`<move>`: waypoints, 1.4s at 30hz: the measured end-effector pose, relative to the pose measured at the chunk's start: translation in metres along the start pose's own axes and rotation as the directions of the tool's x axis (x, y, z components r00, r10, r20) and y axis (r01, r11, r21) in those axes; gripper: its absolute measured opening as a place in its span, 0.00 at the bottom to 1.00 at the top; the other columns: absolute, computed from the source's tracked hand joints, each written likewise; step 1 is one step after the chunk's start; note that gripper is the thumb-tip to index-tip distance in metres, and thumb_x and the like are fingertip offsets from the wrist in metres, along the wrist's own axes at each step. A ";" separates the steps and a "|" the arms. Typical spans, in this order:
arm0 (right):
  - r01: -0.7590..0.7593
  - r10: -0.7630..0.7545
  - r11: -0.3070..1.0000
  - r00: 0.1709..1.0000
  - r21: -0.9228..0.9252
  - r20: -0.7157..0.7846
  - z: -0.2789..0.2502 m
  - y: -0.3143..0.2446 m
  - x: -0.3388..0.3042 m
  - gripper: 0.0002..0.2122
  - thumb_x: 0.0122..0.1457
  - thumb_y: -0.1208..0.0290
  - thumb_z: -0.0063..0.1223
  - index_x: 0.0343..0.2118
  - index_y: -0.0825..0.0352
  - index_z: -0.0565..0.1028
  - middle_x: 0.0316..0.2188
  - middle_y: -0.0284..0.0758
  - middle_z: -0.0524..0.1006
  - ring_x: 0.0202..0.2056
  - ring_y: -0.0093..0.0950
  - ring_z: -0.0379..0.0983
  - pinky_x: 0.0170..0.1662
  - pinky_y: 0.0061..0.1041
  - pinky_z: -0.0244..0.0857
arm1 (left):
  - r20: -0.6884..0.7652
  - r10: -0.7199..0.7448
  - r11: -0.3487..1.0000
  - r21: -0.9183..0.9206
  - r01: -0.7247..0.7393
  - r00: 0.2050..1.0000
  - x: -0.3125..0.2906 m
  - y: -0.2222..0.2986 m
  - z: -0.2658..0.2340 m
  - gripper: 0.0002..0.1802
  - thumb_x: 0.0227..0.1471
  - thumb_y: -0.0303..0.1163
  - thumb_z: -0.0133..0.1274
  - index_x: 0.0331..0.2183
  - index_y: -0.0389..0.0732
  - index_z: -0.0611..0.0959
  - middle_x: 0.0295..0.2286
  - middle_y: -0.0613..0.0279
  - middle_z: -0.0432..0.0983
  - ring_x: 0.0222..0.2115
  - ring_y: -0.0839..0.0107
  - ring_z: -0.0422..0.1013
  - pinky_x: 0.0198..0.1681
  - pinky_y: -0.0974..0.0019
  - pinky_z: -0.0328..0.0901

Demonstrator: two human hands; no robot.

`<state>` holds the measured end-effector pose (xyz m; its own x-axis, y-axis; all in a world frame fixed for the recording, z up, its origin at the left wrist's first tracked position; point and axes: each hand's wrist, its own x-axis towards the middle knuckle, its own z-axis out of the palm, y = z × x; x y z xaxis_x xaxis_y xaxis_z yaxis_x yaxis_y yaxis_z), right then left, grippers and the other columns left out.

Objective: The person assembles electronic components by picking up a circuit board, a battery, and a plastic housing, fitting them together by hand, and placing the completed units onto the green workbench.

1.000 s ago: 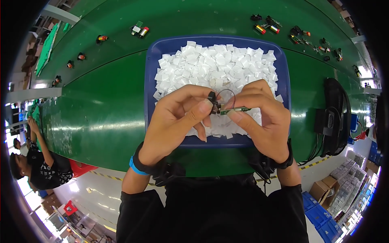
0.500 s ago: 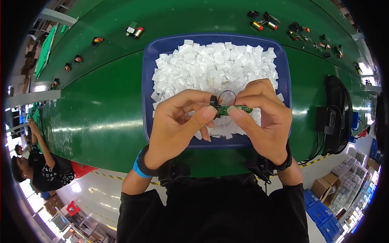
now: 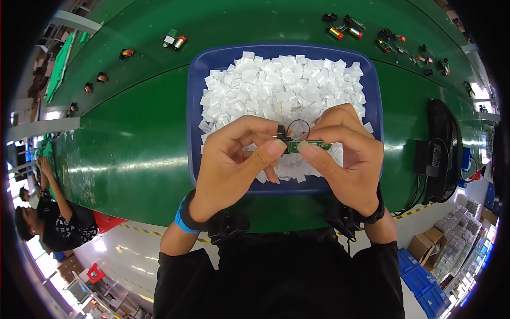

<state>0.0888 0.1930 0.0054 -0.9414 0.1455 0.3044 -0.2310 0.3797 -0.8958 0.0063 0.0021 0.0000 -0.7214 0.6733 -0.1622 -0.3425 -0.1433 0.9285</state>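
Observation:
Over a blue tray (image 3: 193, 101) heaped with small white square pieces (image 3: 287, 80), both hands hold up one small assembly. My left hand (image 3: 231, 159) pinches its black part (image 3: 281, 132) between thumb and fingers. At the other end, my right hand (image 3: 348, 157) grips a narrow green circuit board (image 3: 320, 144), thumb in front and fingers behind. A thin wire (image 3: 299, 120) loops upward between the two fingertips. The board and the black part meet there, but fingers hide how they join. The assembly is apart from the white pieces below.
Small electronic assemblies with orange-and-silver cylinders (image 3: 336, 33) lie along the green table's (image 3: 138, 138) far side. A black bag (image 3: 440, 154) and a black box with cables (image 3: 425, 159) are at right. Another person (image 3: 53, 223) is at the left edge.
The black part has turned slightly in my left fingers and shows a narrower side. Both hands stay in nearly the same place.

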 end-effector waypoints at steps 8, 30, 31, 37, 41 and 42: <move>-0.029 0.029 0.999 1.000 0.017 -0.002 0.000 -0.001 0.001 0.06 0.49 0.81 0.64 0.30 0.70 0.79 0.29 0.33 0.76 0.37 0.28 0.69 0.42 0.26 0.62 | -0.001 0.021 1.000 0.000 -0.021 1.000 0.001 0.000 0.001 0.13 0.57 0.27 0.56 0.42 0.29 0.77 0.34 0.54 0.78 0.23 0.73 0.75 0.25 0.70 0.72; -0.060 0.067 0.994 0.996 0.094 -0.066 0.008 0.002 -0.001 0.05 0.48 0.74 0.68 0.28 0.63 0.82 0.24 0.28 0.76 0.32 0.24 0.68 0.36 0.22 0.59 | 0.034 0.091 0.996 -0.025 -0.090 0.995 0.001 -0.001 -0.002 0.11 0.52 0.21 0.59 0.38 0.29 0.77 0.32 0.55 0.76 0.30 0.73 0.75 0.28 0.70 0.77; -0.063 0.069 0.994 0.995 0.095 -0.066 0.008 0.002 -0.001 0.05 0.48 0.74 0.68 0.28 0.63 0.82 0.24 0.28 0.76 0.32 0.24 0.68 0.36 0.22 0.59 | 0.033 0.089 0.996 -0.026 -0.088 0.996 0.000 0.000 -0.002 0.11 0.52 0.21 0.59 0.38 0.29 0.77 0.32 0.55 0.76 0.30 0.73 0.75 0.28 0.70 0.77; -0.101 0.093 0.990 0.993 0.103 0.079 0.001 0.001 0.000 0.07 0.47 0.78 0.67 0.31 0.66 0.82 0.27 0.31 0.76 0.33 0.24 0.68 0.37 0.23 0.61 | 0.016 0.029 0.999 0.019 -0.030 0.999 -0.001 0.008 0.000 0.09 0.51 0.20 0.60 0.35 0.29 0.79 0.33 0.56 0.76 0.33 0.72 0.76 0.31 0.68 0.78; -0.092 0.080 0.991 0.990 0.099 0.115 -0.002 -0.001 0.000 0.08 0.47 0.80 0.67 0.32 0.67 0.82 0.28 0.32 0.76 0.33 0.25 0.68 0.38 0.24 0.62 | 0.012 0.035 0.999 0.009 -0.035 0.999 -0.001 0.008 0.002 0.09 0.50 0.20 0.61 0.35 0.29 0.80 0.33 0.57 0.76 0.33 0.72 0.76 0.32 0.68 0.78; -0.089 0.077 0.991 0.990 0.104 0.120 -0.003 -0.001 0.000 0.08 0.47 0.80 0.67 0.32 0.67 0.83 0.28 0.31 0.76 0.33 0.25 0.68 0.38 0.24 0.62 | 0.015 0.039 0.999 0.003 -0.039 0.999 -0.001 0.008 0.003 0.09 0.50 0.19 0.61 0.35 0.29 0.80 0.33 0.57 0.76 0.32 0.72 0.76 0.32 0.68 0.78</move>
<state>0.0895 0.1955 0.0074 -0.9789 0.0639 0.1939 -0.1703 0.2684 -0.9481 0.0058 0.0021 0.0086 -0.7252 0.6779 -0.1208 -0.3124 -0.1676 0.9350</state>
